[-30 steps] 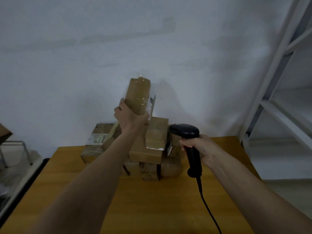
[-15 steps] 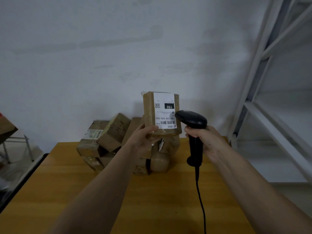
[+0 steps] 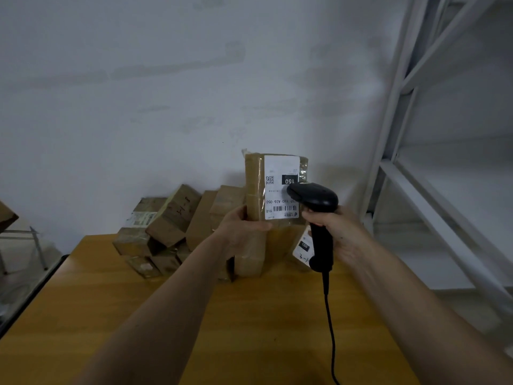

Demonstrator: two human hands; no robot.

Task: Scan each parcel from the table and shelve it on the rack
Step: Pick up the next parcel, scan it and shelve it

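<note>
My left hand [image 3: 241, 227] grips the lower end of a brown taped parcel [image 3: 254, 187] and holds it upright above the table, its white label [image 3: 280, 168] with barcode turned toward me. My right hand [image 3: 337, 232] grips the handle of a black barcode scanner [image 3: 315, 198]. The scanner's head sits right in front of the label's right side and covers part of it. A black cable hangs from the scanner down over the table.
A pile of brown cardboard parcels [image 3: 172, 223] lies at the back of the wooden table [image 3: 249, 323], against the white wall. A white metal rack [image 3: 433, 168] with shelves stands to the right. A metal-legged frame [image 3: 25, 245] is at the far left.
The parcel came down from high over the pile and was turned label-side toward me. The scanner rose and closed in on the label. My view has swung right, showing more rack.
</note>
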